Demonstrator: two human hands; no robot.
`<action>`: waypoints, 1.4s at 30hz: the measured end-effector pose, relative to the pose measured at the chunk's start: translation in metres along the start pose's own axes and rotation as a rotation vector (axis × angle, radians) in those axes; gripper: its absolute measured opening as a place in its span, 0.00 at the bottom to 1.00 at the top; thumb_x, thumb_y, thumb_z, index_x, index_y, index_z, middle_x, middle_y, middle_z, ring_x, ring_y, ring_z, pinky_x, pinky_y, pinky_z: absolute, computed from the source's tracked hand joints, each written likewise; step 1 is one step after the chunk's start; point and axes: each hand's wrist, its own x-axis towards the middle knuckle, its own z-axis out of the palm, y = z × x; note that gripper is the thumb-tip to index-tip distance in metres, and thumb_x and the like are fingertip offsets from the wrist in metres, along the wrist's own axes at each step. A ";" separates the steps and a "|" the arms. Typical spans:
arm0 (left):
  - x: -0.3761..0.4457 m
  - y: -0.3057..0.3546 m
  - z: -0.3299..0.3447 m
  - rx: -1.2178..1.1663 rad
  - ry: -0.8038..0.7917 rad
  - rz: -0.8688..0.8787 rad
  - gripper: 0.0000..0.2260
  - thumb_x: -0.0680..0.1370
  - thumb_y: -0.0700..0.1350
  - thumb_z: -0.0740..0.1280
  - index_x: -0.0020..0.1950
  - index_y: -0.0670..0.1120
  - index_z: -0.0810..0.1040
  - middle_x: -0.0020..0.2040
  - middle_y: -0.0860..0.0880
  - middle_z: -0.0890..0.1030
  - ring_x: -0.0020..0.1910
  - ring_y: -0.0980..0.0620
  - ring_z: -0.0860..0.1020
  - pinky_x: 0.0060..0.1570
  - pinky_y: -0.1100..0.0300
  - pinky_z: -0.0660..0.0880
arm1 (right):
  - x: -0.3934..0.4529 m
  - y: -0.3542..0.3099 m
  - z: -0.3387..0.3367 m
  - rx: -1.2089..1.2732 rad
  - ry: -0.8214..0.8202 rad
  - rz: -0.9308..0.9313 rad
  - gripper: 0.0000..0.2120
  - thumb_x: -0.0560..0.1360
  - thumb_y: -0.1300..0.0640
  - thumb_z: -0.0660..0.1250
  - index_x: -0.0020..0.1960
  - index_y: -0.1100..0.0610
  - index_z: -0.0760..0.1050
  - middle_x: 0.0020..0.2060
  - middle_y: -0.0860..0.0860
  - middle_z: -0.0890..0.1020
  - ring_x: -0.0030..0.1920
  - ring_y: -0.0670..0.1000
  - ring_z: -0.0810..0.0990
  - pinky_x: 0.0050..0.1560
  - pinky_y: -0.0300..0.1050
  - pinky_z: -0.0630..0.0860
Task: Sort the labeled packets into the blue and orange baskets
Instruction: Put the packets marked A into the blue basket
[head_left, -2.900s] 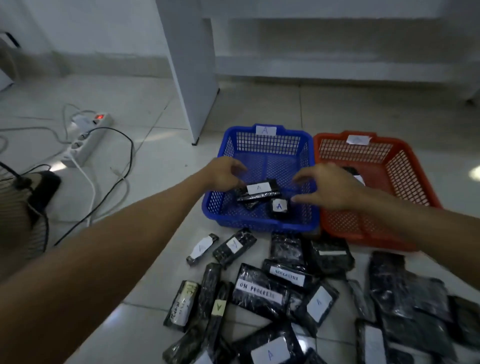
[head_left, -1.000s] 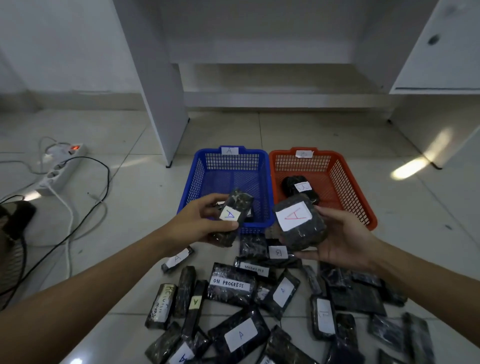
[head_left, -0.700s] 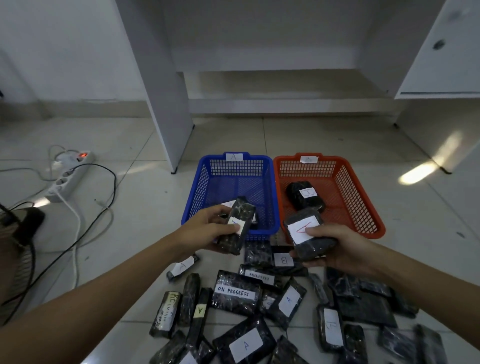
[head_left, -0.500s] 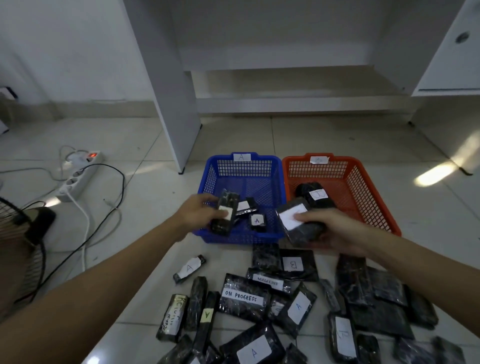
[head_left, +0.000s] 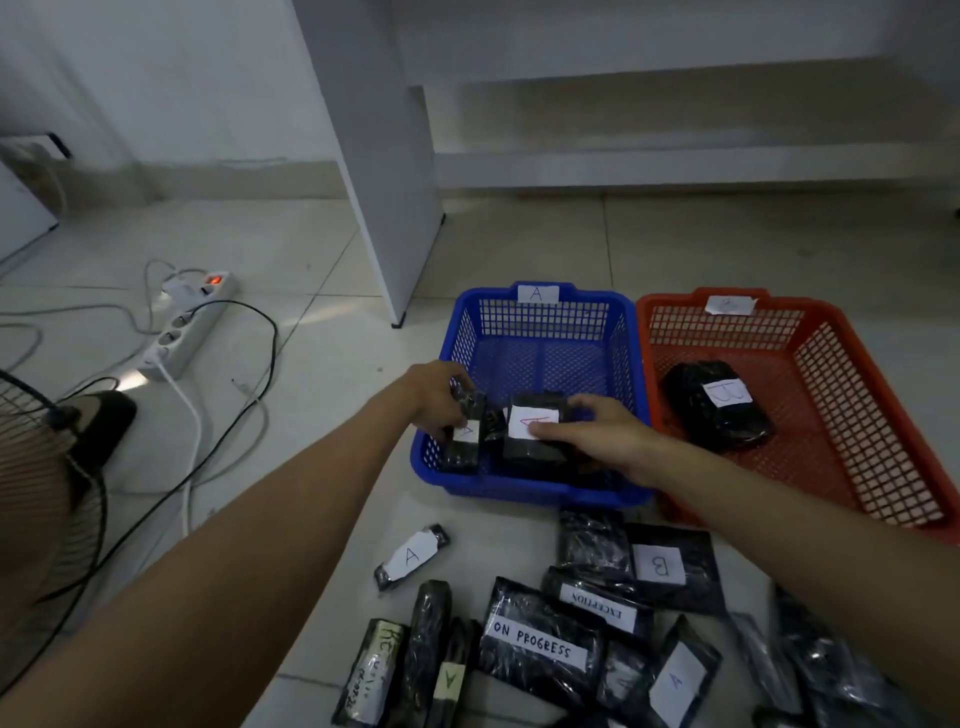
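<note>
Both hands reach into the blue basket (head_left: 540, 317) — the left hand (head_left: 434, 397) grips a narrow packet (head_left: 465, 441). The right hand (head_left: 597, 434) clasps a wider A-marked packet (head_left: 532, 426).

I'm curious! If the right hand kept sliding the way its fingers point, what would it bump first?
The right hand points leftward across the blue basket. Past the packet under its fingers, it would probably meet the left hand's packet first, though depth is unclear.

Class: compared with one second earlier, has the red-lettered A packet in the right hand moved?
Yes. The red-lettered A packet has gone forward over the near rim into the blue basket, with the right hand on it.
</note>
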 end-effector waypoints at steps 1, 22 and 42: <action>0.004 -0.001 0.002 0.003 -0.014 -0.013 0.25 0.72 0.38 0.76 0.67 0.48 0.74 0.66 0.43 0.75 0.61 0.42 0.77 0.57 0.49 0.80 | 0.003 0.004 0.002 -0.032 -0.006 -0.009 0.27 0.66 0.44 0.81 0.60 0.50 0.77 0.55 0.50 0.84 0.52 0.51 0.85 0.52 0.49 0.84; 0.025 0.002 0.027 0.115 -0.075 0.034 0.18 0.79 0.36 0.66 0.69 0.44 0.76 0.64 0.44 0.78 0.50 0.49 0.76 0.41 0.64 0.76 | 0.004 0.002 0.006 -0.490 -0.058 -0.129 0.10 0.71 0.42 0.77 0.48 0.45 0.82 0.49 0.44 0.85 0.52 0.47 0.83 0.59 0.45 0.79; -0.047 -0.020 0.007 0.108 0.358 0.207 0.08 0.75 0.45 0.71 0.53 0.47 0.84 0.49 0.48 0.85 0.48 0.49 0.81 0.53 0.54 0.80 | -0.060 -0.039 -0.016 -0.685 0.092 -0.270 0.19 0.73 0.42 0.75 0.57 0.53 0.81 0.51 0.51 0.84 0.52 0.51 0.83 0.56 0.48 0.80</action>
